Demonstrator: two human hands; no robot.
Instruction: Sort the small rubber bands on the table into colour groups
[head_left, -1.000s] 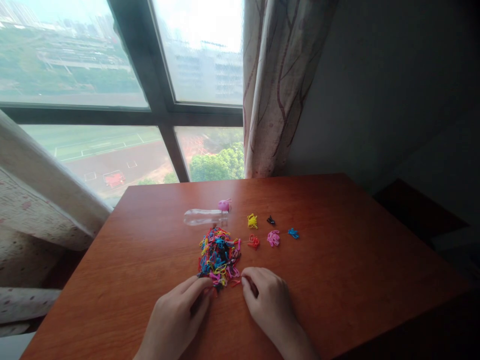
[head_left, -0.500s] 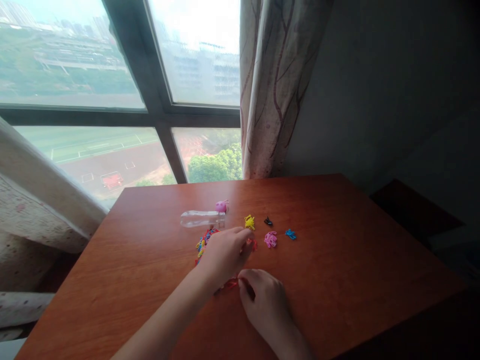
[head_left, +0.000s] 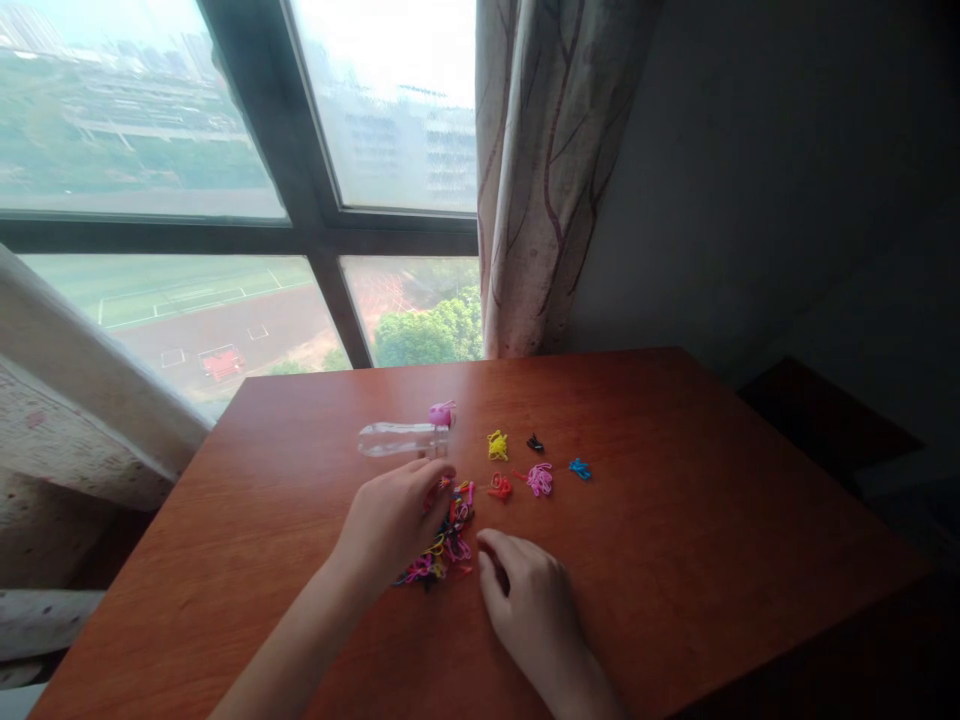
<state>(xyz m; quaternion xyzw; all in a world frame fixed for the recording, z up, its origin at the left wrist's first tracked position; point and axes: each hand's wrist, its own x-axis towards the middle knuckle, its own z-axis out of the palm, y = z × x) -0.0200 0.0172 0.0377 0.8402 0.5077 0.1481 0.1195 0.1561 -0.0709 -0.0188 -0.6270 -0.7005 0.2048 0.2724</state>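
My left hand is over the left side of a mixed pile of small coloured elastic bands, its thumb and fingers apart with bands showing between them. Just right of that pile my right hand rests on the table, thumb and index fingertips curled close together; anything between them is too small to make out. Beyond the hands lie single-colour clusters: red bands, pink bands, yellow bands, black bands and blue bands. My left hand hides part of the mixed pile.
A clear plastic bottle lies on its side behind the pile, with a pink cap behind its right end. The brown wooden table reaches to the window. Curtains hang at both sides of the glass.
My left hand has moved left, from the red cluster back to the mixed pile, uncovering the red bands. A red band now lies beside the pink cluster. My right hand has barely moved.
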